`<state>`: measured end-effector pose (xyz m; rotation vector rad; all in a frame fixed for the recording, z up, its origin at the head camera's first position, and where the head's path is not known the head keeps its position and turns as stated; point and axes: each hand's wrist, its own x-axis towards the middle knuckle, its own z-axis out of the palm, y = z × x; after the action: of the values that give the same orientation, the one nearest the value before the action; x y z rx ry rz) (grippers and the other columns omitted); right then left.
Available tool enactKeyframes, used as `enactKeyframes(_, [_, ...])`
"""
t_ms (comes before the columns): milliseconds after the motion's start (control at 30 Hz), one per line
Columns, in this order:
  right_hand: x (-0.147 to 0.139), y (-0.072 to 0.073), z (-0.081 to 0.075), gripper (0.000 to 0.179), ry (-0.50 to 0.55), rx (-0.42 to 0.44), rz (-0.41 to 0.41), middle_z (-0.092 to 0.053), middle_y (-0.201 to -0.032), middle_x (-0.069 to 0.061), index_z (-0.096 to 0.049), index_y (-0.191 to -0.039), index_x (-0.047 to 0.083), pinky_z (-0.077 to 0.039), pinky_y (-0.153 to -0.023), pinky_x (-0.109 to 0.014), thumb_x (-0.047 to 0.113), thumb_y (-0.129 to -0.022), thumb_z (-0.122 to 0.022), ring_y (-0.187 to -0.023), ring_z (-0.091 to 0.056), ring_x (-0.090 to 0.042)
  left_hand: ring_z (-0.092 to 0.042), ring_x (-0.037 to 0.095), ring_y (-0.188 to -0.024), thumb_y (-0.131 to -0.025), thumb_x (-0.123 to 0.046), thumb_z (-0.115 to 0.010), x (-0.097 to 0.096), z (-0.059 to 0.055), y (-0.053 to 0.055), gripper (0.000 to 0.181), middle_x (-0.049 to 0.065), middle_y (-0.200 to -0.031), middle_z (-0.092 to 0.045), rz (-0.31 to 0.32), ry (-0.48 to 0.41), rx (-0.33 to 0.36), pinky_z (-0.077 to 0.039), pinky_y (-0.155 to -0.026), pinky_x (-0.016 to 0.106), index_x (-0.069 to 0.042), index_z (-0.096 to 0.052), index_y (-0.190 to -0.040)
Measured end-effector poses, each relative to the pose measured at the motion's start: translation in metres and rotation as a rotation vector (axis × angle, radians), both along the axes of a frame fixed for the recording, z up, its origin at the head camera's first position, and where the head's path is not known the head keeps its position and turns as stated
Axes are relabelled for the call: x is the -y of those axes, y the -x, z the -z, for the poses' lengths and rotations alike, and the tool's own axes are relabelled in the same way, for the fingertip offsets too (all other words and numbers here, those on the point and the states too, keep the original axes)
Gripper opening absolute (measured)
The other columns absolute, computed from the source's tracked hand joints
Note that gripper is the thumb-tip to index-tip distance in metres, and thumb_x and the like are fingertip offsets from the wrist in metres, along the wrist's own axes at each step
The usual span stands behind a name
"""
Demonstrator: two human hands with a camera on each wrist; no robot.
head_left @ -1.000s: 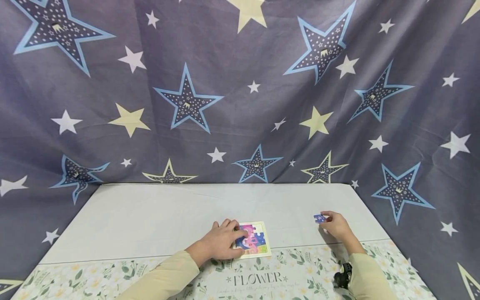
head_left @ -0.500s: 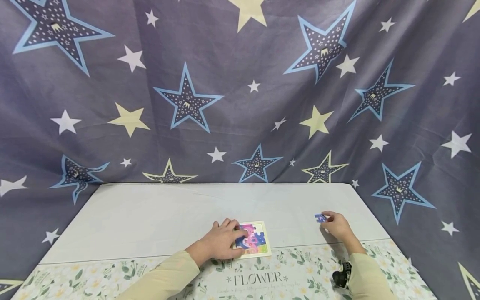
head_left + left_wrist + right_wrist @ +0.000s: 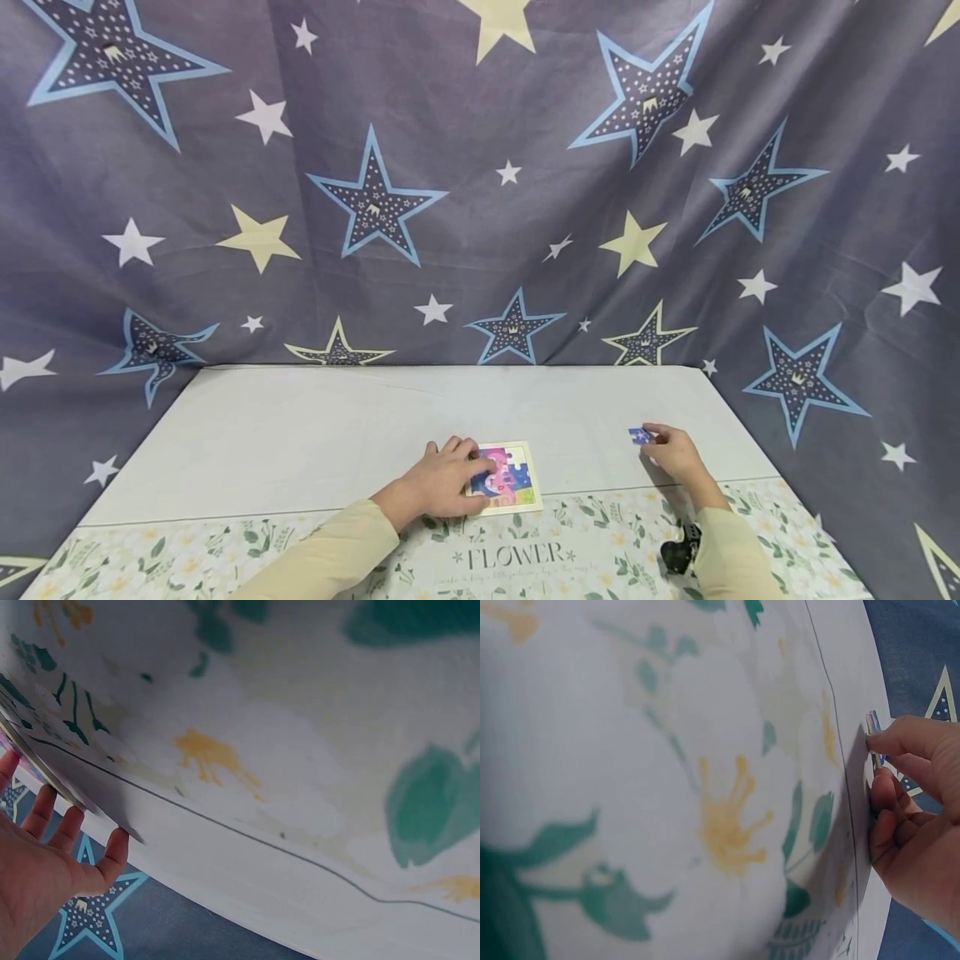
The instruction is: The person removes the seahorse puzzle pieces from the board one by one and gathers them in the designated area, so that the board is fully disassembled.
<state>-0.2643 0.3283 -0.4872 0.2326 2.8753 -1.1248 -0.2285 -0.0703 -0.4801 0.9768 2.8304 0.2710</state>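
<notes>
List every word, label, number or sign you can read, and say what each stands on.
"FLOWER", with a small starlike mark at each end: on the floral cloth.
Line of fine script beneath it: too small to read.
Puzzle and held piece: no readable text.

Left grip is touching the board; floral bench is filling most of the view; starred curtain is showing below.
</notes>
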Motion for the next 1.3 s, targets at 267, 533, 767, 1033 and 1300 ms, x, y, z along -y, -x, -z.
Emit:
enactKeyframes(267, [-0.0006,-0.0002,0.0012,0.053,0.015,0.012,0.012,-0.057,-0.092,-0.015,-0.048,-0.129,-0.010,-0.045,-0.062,-0.026,0.006,-0.079,-0.060,-0.079,-0.050,-0.021,-0.041,0.019,-0.111,-0.084,-0.060,-0.048,-0.0002,-0.0009,-0.0002,0.055,0.002,-0.126,-0.046,0.004,-0.006,0.009,-0.035,-0.089,0.059,-0.036,-0.049,-0.133])
enactKeyframes(533, [0.0001,-0.0017,0.0004,0.051,0.045,0.000,0.019,-0.055,-0.086,-0.009,-0.049,-0.128,-0.009,-0.045,-0.060,-0.026,0.011,-0.083,-0.063,-0.076,-0.048,-0.018,-0.041,0.018,-0.110,-0.084,-0.060,-0.049,0.0000,-0.0028,-0.0011,0.054,0.001,-0.126,-0.046,0.005,-0.012,0.020,-0.035,-0.089,0.059,-0.035,-0.049,-0.133])
enactKeyframes(767, [0.0011,-0.0039,0.0008,0.051,0.080,-0.018,0.028,-0.053,-0.080,-0.005,-0.050,-0.126,-0.010,-0.047,-0.058,-0.026,0.010,-0.082,-0.065,-0.069,-0.048,-0.015,-0.041,0.018,-0.111,-0.085,-0.059,-0.049,0.0004,-0.0041,-0.0022,0.053,0.001,-0.125,-0.046,0.002,-0.008,0.022,-0.036,-0.087,0.056,-0.036,-0.050,-0.132])
enactKeyframes(1033, [0.0009,-0.0077,-0.0021,0.049,0.075,-0.042,0.032,-0.057,-0.082,-0.009,-0.052,-0.124,-0.010,-0.048,-0.057,-0.027,0.010,-0.081,-0.064,-0.065,-0.052,-0.014,-0.041,0.018,-0.113,-0.085,-0.059,-0.049,0.0002,-0.0046,-0.0035,0.052,0.001,-0.126,-0.047,-0.005,-0.009,0.023,-0.036,-0.088,0.055,-0.036,-0.050,-0.132])
enactKeyframes(1300, [0.0018,-0.0087,-0.0035,0.045,0.039,-0.042,0.033,-0.058,-0.088,-0.014,-0.054,-0.122,-0.008,-0.049,-0.059,-0.028,0.012,-0.082,-0.064,-0.069,-0.055,-0.015,-0.042,0.019,-0.115,-0.085,-0.059,-0.049,0.0003,-0.0040,-0.0029,0.051,0.001,-0.126,-0.047,-0.011,-0.013,0.027,-0.037,-0.088,0.055,-0.036,-0.051,-0.130])
